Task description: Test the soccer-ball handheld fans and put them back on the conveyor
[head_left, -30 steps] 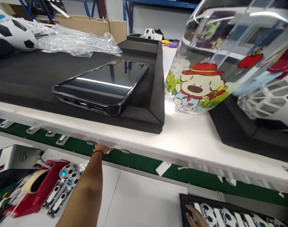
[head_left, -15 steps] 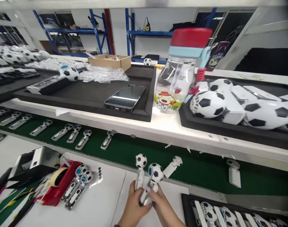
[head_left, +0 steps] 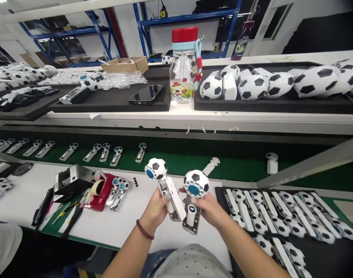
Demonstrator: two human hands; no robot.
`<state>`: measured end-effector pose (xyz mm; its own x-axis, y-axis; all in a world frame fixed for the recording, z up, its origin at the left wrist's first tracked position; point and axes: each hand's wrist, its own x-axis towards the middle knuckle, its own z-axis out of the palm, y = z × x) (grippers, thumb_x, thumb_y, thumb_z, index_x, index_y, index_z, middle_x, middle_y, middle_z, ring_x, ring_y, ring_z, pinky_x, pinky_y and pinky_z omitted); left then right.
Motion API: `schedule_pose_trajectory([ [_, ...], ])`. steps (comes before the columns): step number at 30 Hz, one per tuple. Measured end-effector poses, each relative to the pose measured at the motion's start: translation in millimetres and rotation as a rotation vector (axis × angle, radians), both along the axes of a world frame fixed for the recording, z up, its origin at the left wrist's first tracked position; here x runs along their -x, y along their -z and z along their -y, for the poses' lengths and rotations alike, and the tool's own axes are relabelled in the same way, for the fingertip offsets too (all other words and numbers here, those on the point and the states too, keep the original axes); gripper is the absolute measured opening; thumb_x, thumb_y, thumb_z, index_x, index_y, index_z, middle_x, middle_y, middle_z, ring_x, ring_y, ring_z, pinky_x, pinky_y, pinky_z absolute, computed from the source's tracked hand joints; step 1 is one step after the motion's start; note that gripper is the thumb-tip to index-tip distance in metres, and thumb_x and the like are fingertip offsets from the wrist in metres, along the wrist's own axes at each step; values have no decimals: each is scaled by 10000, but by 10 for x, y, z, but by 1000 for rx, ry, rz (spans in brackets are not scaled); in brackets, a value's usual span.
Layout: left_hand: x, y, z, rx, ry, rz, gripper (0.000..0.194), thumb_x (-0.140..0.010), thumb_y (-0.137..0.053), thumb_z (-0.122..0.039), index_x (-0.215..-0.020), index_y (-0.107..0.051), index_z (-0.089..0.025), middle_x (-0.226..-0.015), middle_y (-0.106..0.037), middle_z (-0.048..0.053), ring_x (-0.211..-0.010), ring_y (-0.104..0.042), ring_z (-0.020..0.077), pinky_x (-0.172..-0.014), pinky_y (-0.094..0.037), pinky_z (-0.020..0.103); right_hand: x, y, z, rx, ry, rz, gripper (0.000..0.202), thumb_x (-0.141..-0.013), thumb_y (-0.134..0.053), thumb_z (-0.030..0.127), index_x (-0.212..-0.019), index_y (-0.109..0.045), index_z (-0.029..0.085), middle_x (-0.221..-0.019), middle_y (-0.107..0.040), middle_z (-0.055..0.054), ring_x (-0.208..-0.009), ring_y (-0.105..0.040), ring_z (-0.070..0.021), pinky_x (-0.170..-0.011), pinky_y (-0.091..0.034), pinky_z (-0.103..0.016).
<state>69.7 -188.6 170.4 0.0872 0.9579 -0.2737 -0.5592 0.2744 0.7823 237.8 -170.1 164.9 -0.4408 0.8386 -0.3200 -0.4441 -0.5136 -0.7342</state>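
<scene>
My left hand (head_left: 157, 206) is closed round a soccer-ball handheld fan (head_left: 173, 199), its white handle slanting down to the right. A second soccer-ball handheld fan (head_left: 191, 220) is gripped in my right hand (head_left: 211, 208). Its blue disc faces me, and a small lit display shows on the open inner side of its handle. Both fans are held side by side over the white worktop (head_left: 161, 239), their handle ends close together. Behind my right hand, another white fan (head_left: 211, 166) lies on the green belt (head_left: 176, 154).
Several fans lie along the belt to the left. Two more fans (head_left: 117, 193) rest beside a red tape dispenser (head_left: 102, 193). At right, a black tray (head_left: 318, 262) holds rows of fans. A shelf above carries a phone (head_left: 146, 94), a water bottle (head_left: 183, 69) and more ball-headed fans (head_left: 253, 85).
Both hands have drawn nearer and the two fans are now farther apart, with blue discs turned towards me. The view has shifted, showing more of my arms and the right tray.
</scene>
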Motion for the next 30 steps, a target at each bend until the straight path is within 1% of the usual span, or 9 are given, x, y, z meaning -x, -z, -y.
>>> schedule_pose_trajectory([
  [4, 3, -18, 190, 80, -60, -3, 572, -559, -792, -194, -1032, -475, -239, -893, -618, 12, -749, -581, 140, -674, -471, 251, -273, 184, 173, 167, 181, 60, 325, -600, -765, 303, -851, -586, 199, -820, -648, -12, -781, -601, -180, -792, -462, -361],
  [7, 36, -1, 251, 164, -17, 42, 449, -621, -730, -402, -956, -535, -177, -810, -634, 47, -675, -593, 168, -606, -484, 279, -393, 306, 302, 266, 147, 17, 342, -650, -706, 445, -829, -590, 177, -826, -646, -45, -819, -619, -217, -766, -483, -388],
  [10, 26, 11, 245, 274, -40, 32, 508, -685, -552, -615, -740, -582, -111, -621, -608, 64, -545, -574, 166, -513, -464, 263, -387, 365, 403, 279, 106, 29, 425, -714, -592, 553, -781, -609, 134, -740, -652, -68, -667, -623, -183, -631, -478, -299],
  [15, -72, 10, 258, 306, -98, -35, 581, -766, -366, -657, -616, -555, -128, -440, -515, 24, -383, -480, 120, -396, -386, 219, -253, 339, 480, 205, 144, 39, 548, -728, -461, 658, -710, -598, 128, -576, -636, -61, -470, -567, -150, -487, -408, -246],
  [20, -119, 40, 345, 403, -46, 35, 523, -789, -386, -617, -658, -541, -134, -526, -568, 47, -478, -550, 157, -460, -446, 252, -208, 298, 442, 290, 232, -43, 625, -711, -419, 711, -775, -607, 119, -547, -615, -49, -451, -559, -145, -465, -410, -244],
  [23, -113, 96, 436, 482, 30, 132, 372, -814, -453, -485, -796, -558, -129, -676, -619, 68, -619, -608, 190, -573, -500, 306, -228, 355, 463, 394, 221, -87, 578, -747, -406, 683, -876, -588, 150, -613, -621, -23, -503, -577, -141, -494, -439, -250],
  [25, -104, 143, 521, 511, 71, 140, 214, -798, -517, -335, -908, -539, -153, -801, -639, 70, -691, -622, 201, -622, -514, 345, -252, 427, 544, 469, 183, -110, 424, -754, -523, 567, -878, -573, 164, -692, -642, -29, -584, -609, -155, -566, -475, -276],
  [28, -95, 202, 654, 511, 119, 98, 278, -763, -558, -213, -1030, -480, -216, -1026, -614, 79, -773, -618, 208, -652, -520, 404, -287, 534, 745, 555, 109, -120, 234, -727, -647, 330, -842, -571, 141, -733, -654, -59, -648, -625, -171, -647, -493, -305],
  [30, -101, 223, 726, 484, 131, 96, 344, -753, -557, -194, -1077, -451, -242, -1097, -578, 79, -781, -608, 203, -645, -520, 409, -304, 564, 874, 566, 101, -137, 209, -728, -648, 273, -875, -566, 150, -760, -652, -56, -680, -624, -174, -677, -499, -329],
])
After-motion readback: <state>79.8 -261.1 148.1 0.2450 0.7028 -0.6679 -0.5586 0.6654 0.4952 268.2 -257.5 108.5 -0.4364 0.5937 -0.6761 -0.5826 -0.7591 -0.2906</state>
